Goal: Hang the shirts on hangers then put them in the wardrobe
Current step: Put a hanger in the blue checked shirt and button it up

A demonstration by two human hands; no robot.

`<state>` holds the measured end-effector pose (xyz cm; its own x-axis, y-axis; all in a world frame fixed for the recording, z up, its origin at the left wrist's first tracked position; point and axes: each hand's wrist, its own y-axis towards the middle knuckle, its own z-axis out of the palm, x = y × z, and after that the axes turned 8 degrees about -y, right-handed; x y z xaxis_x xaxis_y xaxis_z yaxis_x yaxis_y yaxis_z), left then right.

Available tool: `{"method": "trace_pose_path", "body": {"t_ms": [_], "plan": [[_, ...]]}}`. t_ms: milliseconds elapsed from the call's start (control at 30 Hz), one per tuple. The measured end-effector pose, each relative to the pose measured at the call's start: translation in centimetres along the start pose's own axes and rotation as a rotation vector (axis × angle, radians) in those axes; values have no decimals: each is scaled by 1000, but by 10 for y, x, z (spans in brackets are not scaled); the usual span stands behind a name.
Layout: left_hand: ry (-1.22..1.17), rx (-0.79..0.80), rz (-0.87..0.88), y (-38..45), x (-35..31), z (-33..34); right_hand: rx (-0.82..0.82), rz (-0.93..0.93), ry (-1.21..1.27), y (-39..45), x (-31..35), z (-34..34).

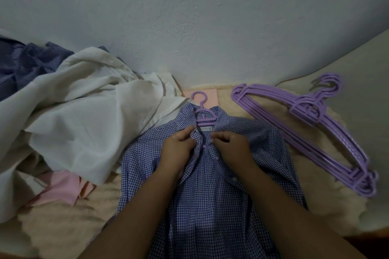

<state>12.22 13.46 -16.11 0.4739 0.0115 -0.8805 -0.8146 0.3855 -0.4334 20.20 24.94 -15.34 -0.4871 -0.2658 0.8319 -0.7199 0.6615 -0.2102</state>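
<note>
A blue-and-white checked shirt (pixel 210 191) lies flat on the bed in front of me, collar away from me. A purple hanger (pixel 203 113) sits inside it, its hook sticking out past the collar. My left hand (pixel 177 147) pinches the left side of the shirt's front opening just below the collar. My right hand (pixel 230 146) pinches the right side of that opening, close to a small button. Both hands nearly touch each other over the placket.
A stack of several purple hangers (pixel 311 132) lies to the right on the cream fleece blanket (pixel 273 174). To the left is a heap of clothes: a white garment (pixel 90 115), a dark blue striped one (pixel 25 63), a pink one (pixel 59 189). The wall (pixel 189 17) runs close behind.
</note>
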Motion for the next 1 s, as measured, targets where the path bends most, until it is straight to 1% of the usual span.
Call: {"method": "trace_pose_path", "body": {"t_ms": [200,300,467,633,700,800,1000], "plan": [[-133,33,-27,-7,7,9,35,45,136,-8,0,1],[-209,40,-56,-8,8,10,44,58,122,-3,4,3],[-87,17,-10,-3,10,9,87,107,97,5,6,7],[134,-2,177,-4,8,10,99,156,177,10,11,6],[202,-4,224,-3,9,12,103,184,209,12,13,5],[235,-3,231,-3,12,13,98,226,231,14,13,6],[158,10,171,-4,17,8,99,254,196,15,7,12]]}}
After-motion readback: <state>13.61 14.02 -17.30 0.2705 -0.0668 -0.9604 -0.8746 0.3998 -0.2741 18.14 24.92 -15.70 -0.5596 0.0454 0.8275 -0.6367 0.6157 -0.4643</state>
